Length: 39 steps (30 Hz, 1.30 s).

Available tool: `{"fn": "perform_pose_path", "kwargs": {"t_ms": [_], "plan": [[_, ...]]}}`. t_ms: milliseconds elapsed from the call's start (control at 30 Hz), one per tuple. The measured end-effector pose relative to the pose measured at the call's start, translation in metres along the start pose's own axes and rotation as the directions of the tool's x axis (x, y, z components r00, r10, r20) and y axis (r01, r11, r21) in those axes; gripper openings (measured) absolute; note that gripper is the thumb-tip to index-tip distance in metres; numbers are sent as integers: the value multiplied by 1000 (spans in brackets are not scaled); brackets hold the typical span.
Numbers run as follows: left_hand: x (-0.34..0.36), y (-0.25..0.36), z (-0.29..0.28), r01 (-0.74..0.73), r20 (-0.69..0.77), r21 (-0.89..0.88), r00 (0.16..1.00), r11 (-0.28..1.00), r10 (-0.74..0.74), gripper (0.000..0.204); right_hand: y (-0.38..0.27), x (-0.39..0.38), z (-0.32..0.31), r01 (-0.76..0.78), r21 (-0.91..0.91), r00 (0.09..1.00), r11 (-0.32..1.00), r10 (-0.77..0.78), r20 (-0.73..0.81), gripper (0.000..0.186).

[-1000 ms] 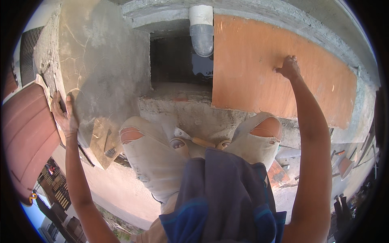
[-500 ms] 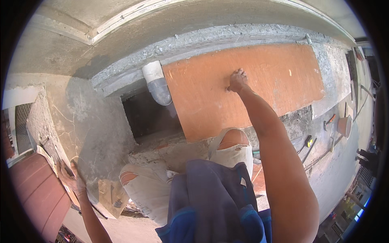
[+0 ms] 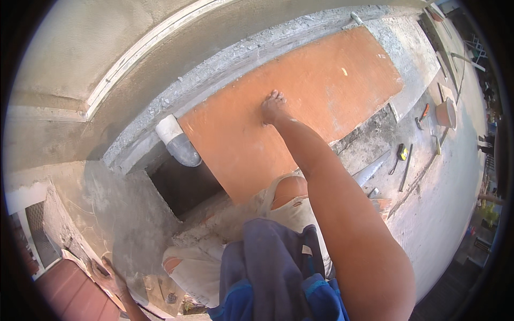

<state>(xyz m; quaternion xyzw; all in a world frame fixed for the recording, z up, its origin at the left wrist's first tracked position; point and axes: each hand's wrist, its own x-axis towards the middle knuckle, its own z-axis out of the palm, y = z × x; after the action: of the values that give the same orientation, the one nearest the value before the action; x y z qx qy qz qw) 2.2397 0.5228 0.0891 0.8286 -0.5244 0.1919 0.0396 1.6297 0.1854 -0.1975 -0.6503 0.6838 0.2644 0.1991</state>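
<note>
My right hand (image 3: 274, 108) leans on an orange-brown plywood board (image 3: 316, 69), its thumb apart from its short-looking, bent fingers. Beneath the board's left end is a dark rectangular opening (image 3: 184, 184) in the concrete. A pipe elbow (image 3: 183, 148), grey with a white upper part, juts over that opening, beside the board's edge. At the lower left my left hand (image 3: 110, 278) rests at the edge of a concrete ledge (image 3: 120, 235), thumb and fingers apart, holding nothing that I can see. My knees, in torn pale trousers, are bent just this side of the opening.
Right of the board lie a hammer (image 3: 422, 116), a yellow tape measure (image 3: 401, 152), a dark bar (image 3: 406, 168) and a saw blade (image 3: 373, 168). A bucket (image 3: 445, 114) stands beyond them. A rough broken concrete edge (image 3: 214, 72) runs behind the board; reddish sheeting (image 3: 75, 291) lies lower left.
My view has turned, so the board now slants up to the right and more tools show. Both hands stay where they were, on the board and the ledge.
</note>
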Motion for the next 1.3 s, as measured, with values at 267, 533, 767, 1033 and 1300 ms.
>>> {"fn": "perform_pose_path", "kwargs": {"t_ms": [267,533,767,1033,1300], "plan": [[19,-9,8,-137,1,73,990,988,138,48,10,-10,-23,77,-67,996,995,-80,-38,77],[-1,-15,-2,-154,30,206,988,966,151,50,4,13,-18,240,-159,971,958,-236,45,67],[-4,-19,-2,-169,33,290,985,942,167,50,0,10,-17,238,-139,970,961,-229,78,71],[11,54,9,-216,-26,450,967,867,255,53,6,18,-5,189,-115,982,975,-186,31,84],[-56,288,224,227,788,-361,593,905,165,64,-4,-19,-5,69,130,995,989,-59,-74,110]]}}
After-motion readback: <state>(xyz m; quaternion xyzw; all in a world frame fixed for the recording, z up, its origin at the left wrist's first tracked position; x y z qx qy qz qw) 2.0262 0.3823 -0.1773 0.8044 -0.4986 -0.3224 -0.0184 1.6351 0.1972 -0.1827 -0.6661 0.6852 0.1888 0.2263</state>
